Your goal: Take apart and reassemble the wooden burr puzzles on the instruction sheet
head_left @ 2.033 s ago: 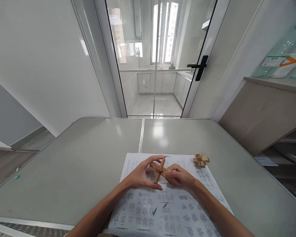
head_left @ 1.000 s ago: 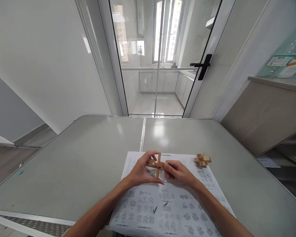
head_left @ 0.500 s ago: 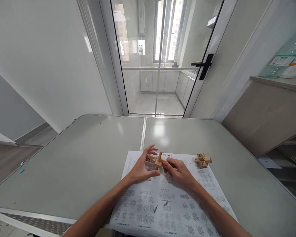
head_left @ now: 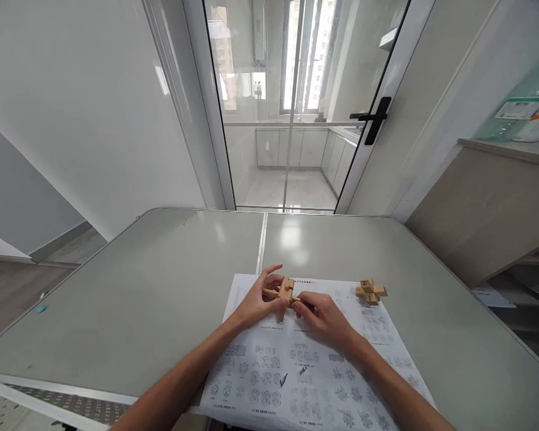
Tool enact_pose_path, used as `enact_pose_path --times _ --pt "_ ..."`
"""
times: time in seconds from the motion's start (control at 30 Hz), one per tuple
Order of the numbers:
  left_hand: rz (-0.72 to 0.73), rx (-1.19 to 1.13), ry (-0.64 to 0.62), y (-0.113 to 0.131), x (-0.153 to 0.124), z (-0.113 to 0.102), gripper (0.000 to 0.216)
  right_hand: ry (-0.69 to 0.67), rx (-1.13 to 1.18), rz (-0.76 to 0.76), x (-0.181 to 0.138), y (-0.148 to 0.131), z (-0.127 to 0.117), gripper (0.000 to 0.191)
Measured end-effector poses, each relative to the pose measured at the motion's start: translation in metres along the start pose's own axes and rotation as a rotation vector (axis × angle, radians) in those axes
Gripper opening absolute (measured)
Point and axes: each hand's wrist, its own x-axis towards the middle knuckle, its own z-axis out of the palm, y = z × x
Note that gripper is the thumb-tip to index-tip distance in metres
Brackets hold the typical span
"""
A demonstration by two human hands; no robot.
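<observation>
Between my hands, above the printed sheet (head_left: pixel 314 347), is a wooden interlocking puzzle (head_left: pixel 286 290) made of light bars that cross one another. My left hand (head_left: pixel 262 298) grips it from the left, thumb near its lower side and index finger raised. With fingers closed, my right hand (head_left: pixel 318 311) pinches the end of a bar on the puzzle's right side. Part of the puzzle is hidden behind the fingers. Another wooden puzzle (head_left: pixel 371 291), an assembled cross-like burr shape, rests at the sheet's upper right corner.
The sheet shows rows of small line diagrams and pen check marks. It lies on a grey-green folding table (head_left: pixel 161 287) with a seam down its middle. A small teal bit (head_left: pixel 41 309) sits near the left edge. Beyond stands a glass door (head_left: pixel 291 149); shelves (head_left: pixel 498 197) are at right.
The puzzle in my hands has been turned, so a broad face with a notch now shows where a bar stuck up before. My left fingers have closed in around it.
</observation>
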Motion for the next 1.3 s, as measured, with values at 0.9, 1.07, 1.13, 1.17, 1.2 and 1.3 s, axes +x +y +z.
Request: enact_pose_path --times 0.9,1.07,1.13,1.17,1.2,1.3 --pt "0.065 0.898 0.444 -0.022 0.012 -0.016 0.077 0.160 0.508 0.281 0.003 0.009 -0.009 0.054" --pt "0.080 0.946 0.397 -0.014 0.010 -0.010 0.071 0.200 0.529 0.303 0.004 0.011 -0.010 0.054" --pt "0.075 0.971 0.360 -0.010 0.009 -0.008 0.071 0.207 0.536 0.313 0.004 0.011 -0.010 0.054" --pt "0.070 0.984 0.338 -0.008 0.008 -0.007 0.071 0.209 0.538 0.317 0.004 0.010 -0.010 0.054" --pt "0.066 0.997 0.317 -0.006 0.007 -0.007 0.071 0.211 0.539 0.321 0.004 0.010 -0.009 0.054" --pt "0.076 1.015 0.280 -0.004 0.006 -0.007 0.066 0.214 0.549 0.330 0.004 0.010 -0.008 0.054"
